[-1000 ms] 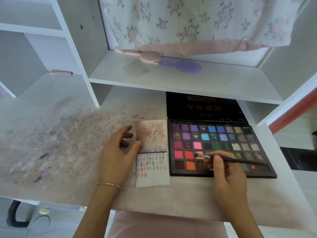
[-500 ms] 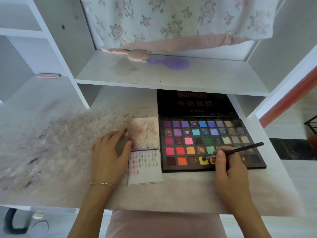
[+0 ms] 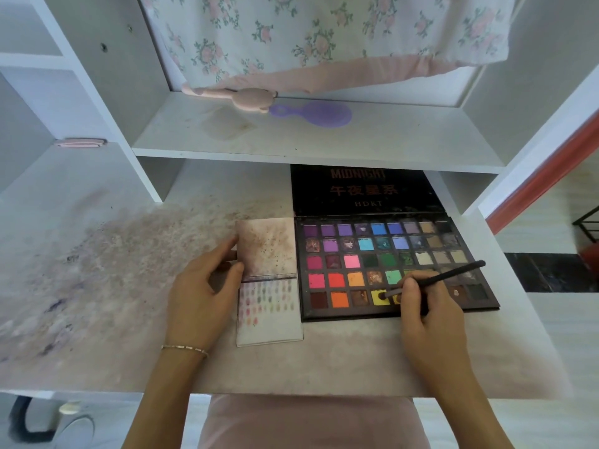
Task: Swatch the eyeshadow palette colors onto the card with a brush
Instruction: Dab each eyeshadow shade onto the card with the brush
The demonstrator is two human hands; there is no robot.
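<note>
— White shelving stood over the powder-stained worktop, didn't it?

— Yes. On the shelf lay a purple hairbrush and a pink brush touching it, under a hanging flowered cloth.

— Where was the eyeshadow palette?

— It lay open on the worktop under that shelf, its black lid tilted back, with "MIDNIGHT" and "HDKT" printed on it. I counted 5 rows of pans.

— And the card?

— Just left of the palette, touching its edge. Its upper half was dusted brown; its lower half carried rows of small colour dabs.

— What was the left hand doing?

— It lay beside the card's left edge, fingers relaxed, thumb against that edge. No closed grip there. A thin bracelet sat on the wrist.

— The right hand?

— Its grip was narrow, pinching the black brush like a pen. The handle slanted up to the right, and the tip touched the yellow pan in the bottom row.
</note>
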